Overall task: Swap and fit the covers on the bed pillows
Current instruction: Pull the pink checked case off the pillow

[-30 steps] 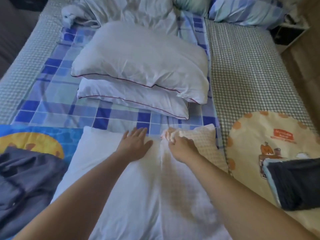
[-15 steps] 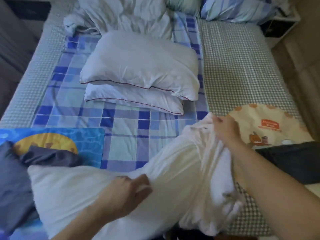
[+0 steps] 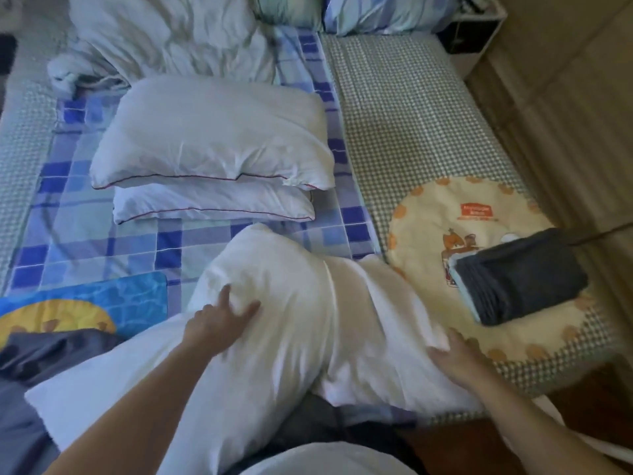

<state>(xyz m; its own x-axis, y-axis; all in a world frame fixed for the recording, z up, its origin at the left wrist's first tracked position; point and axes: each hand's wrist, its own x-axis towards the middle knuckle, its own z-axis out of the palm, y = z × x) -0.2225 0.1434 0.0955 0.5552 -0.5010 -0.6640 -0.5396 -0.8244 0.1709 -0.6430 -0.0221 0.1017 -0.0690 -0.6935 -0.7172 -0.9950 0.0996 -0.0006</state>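
A white pillow (image 3: 274, 303) lies slantwise across the near edge of the bed. A thin white cover (image 3: 370, 337) is drawn over its right half. My left hand (image 3: 219, 323) presses on the bare left part of the pillow with fingers spread. My right hand (image 3: 452, 358) is at the cover's lower right edge, its fingertips tucked under a fold of the cloth and gripping it. Two more white pillows with red piping, the upper (image 3: 212, 142) on the lower (image 3: 212, 209), are stacked on the blue checked sheet beyond.
A folded dark cloth (image 3: 520, 279) rests on a round cream mat (image 3: 479, 214) at the right. A blue and yellow printed cover (image 3: 85, 303) and dark grey fabric (image 3: 37, 358) lie at the left. A crumpled duvet (image 3: 171, 36) sits at the bed's head. A wooden floor (image 3: 565, 114) runs along the right.
The pillow was lifted and swung round, and now lies slantwise. My right hand went from the far corner down to the cover's near right edge. My left hand now presses on top.
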